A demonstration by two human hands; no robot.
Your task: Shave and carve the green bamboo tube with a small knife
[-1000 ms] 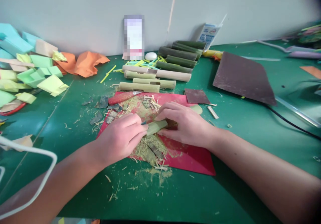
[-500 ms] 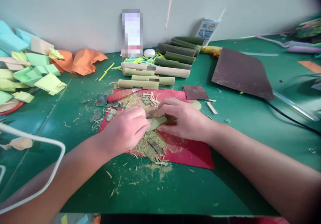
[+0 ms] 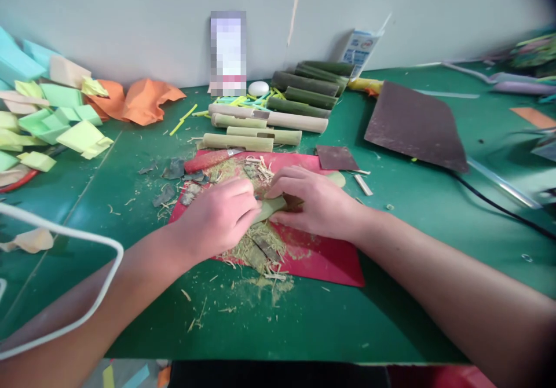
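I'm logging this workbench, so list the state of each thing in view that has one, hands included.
Left hand: closed on the pale green piece
Right hand: thumb and fingers around the piece's other end
Pale green piece: held between both hands
Red mat: littered with shavings
Red-handled tool: lying down
Pale tubes: lying side by side, notched
Orange paper: crumpled
Carton: tilted, straw in
Phone: upright, screen lit

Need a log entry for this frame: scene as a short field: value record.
left_hand: left hand gripping pale green piece
right_hand: right hand, thumb and fingers on either side of the piece's right end
surface: red mat on green table
debris: shavings under and around the hands
tool: red-handled tool, mat's back left
behind_mat: pale tubes
right_side: large dark sheet
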